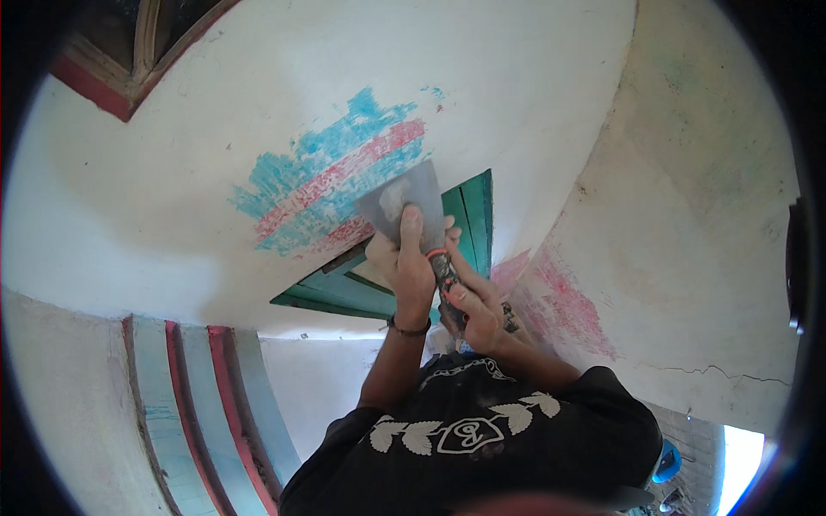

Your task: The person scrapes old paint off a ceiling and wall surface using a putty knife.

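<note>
Both my hands are on one putty knife (pixel 428 185), its broad grey blade tilted up in front of the pale wall. A whitish smear of paste or dust lies on the blade. My left hand (pixel 411 262), with a dark bracelet at the wrist, pinches the blade, thumb flat on its face and fingers behind. Wrapped round the black and red handle is my right hand (pixel 483 314). Just beyond the blade, the wall carries a rough patch of blue and pink paint (pixel 331 168). From this view I cannot tell whether the blade touches the wall.
A green wooden panel (pixel 475 211) shows behind my hands. At upper left is a wooden frame with a red edge (pixel 112 101). Pale blue and red bands (pixel 194 404) run down at lower left. The right wall (pixel 688 258) has pink stains and a crack. A blue object (pixel 667 463) sits at lower right.
</note>
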